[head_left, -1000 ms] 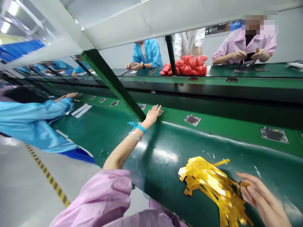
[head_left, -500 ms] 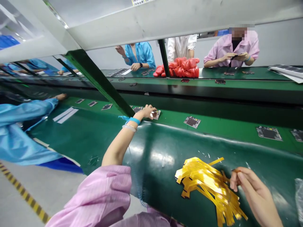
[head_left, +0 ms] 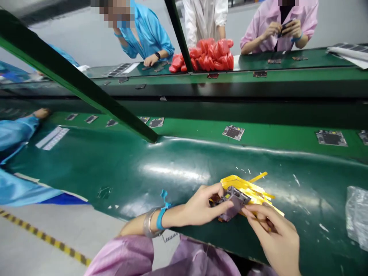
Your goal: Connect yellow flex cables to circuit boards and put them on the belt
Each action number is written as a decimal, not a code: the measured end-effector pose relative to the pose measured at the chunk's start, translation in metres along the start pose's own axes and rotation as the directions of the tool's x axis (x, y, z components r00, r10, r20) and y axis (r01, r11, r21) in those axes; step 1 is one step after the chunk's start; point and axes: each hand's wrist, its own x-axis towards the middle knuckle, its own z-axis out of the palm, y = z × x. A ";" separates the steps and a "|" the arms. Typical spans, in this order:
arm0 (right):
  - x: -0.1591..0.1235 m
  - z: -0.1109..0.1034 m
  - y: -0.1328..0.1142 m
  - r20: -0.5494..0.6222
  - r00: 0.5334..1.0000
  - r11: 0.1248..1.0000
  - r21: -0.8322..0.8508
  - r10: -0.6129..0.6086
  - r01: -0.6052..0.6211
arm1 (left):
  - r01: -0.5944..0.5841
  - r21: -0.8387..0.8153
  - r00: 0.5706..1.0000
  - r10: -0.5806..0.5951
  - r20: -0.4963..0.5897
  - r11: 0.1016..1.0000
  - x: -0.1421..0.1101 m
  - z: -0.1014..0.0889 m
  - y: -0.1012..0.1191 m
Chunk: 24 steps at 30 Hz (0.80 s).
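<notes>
My left hand (head_left: 202, 205) is closed on a circuit board (head_left: 234, 205), thumb on top and fingers behind it. The board is tilted, with a dark flat face and a small yellow patch. At its right edge, my right hand (head_left: 271, 228) has thumb and index finger pinched together. Whatever small thing those fingers hold is hidden, though a bit of orange-brown shows by the curled fingers. Under and behind the board lies a pile of shiny yellow strips (head_left: 240, 182), partly covered by both hands. A blue band (head_left: 163, 218) circles my left wrist.
Several circuit boards lie along the green belt (head_left: 198, 130) beyond the mat, one board (head_left: 233, 132) straight ahead. A green post (head_left: 123, 115) slants down at left. Clear plastic (head_left: 357, 216) lies at right. Red bundles (head_left: 205, 55) and co-workers are across; a blue sleeve (head_left: 17, 134) reaches in left.
My left hand has come back from the belt to the strip pile with a circuit board. My right hand has moved left to meet the board's edge. The view has tilted down.
</notes>
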 end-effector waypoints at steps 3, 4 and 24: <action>0.000 0.000 0.000 0.045 0.999 1.000 -0.013 0.015 -0.014 | -0.043 0.039 0.998 0.041 0.051 0.998 -0.009 0.004 0.009; -0.001 -0.001 0.001 0.052 0.998 1.000 -0.017 0.025 -0.025 | -0.052 0.035 0.997 0.050 0.060 0.998 -0.009 0.004 0.009; -0.012 -0.035 0.006 0.200 0.916 0.911 0.162 0.347 -0.381 | 0.441 -0.519 0.881 -0.243 0.406 0.732 0.014 0.005 0.014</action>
